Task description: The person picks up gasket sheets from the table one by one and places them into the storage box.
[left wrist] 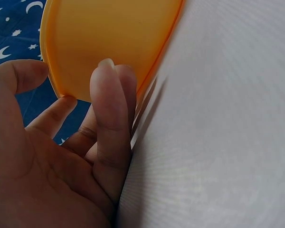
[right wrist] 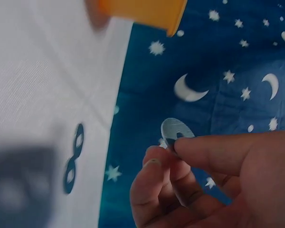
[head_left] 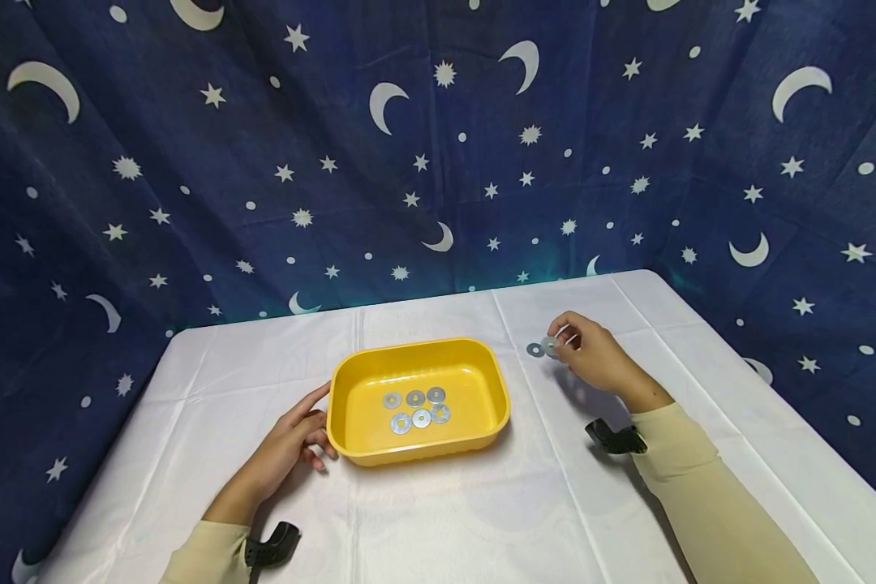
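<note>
A yellow plastic tray (head_left: pixel 418 454) stands on the table with several flat metal washers (head_left: pixel 401 422) lying in two rows on its floor. My left hand (head_left: pixel 281 446) is at the tray's left end, its fingertips touching the outer wall and rim. To the right of the tray, my right hand (head_left: pixel 591 353) pinches a round metal washer (right wrist: pixel 175 128) between thumb and fingers, raised above the cloth. Two more washers (right wrist: pixel 79 140) lie end to end on the cloth below it in the right wrist view; in the head view one of them is partly hidden.
A white cloth (head_left: pixel 467 519) covers the table. Behind it and along the sides hangs a dark blue curtain (head_left: pixel 365 186) with moons and stars. Black straps with small devices sit on the left wrist (head_left: pixel 272 547) and the right wrist (head_left: pixel 616 438).
</note>
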The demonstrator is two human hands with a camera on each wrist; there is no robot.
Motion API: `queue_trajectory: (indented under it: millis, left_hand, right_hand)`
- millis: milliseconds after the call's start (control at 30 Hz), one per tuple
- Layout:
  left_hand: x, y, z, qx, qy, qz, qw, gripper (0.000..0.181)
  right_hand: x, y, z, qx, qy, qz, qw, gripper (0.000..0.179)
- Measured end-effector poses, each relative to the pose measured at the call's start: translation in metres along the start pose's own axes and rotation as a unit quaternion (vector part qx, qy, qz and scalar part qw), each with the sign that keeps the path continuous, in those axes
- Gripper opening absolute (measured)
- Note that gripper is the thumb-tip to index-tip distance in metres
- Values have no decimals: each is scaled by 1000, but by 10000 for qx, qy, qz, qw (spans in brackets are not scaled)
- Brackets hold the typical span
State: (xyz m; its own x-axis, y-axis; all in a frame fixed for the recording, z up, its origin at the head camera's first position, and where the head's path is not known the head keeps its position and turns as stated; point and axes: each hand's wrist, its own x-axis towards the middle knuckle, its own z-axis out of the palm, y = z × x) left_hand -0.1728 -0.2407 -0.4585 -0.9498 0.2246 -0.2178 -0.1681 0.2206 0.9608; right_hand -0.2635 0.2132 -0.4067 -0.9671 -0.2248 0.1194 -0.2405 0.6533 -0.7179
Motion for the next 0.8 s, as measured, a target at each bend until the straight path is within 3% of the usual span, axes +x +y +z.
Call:
queue_trajectory:
  millis: [433, 800]
  left_hand:
    - [2, 0, 1, 29, 52, -104, 9999, 51]
    - [4, -3, 2, 289, 196, -106, 9993, 57]
  right_hand:
    - [-13, -38, 11, 725, -304, -400, 9961, 17]
    - [-1, -63, 28, 721, -1159, -610, 9888, 13]
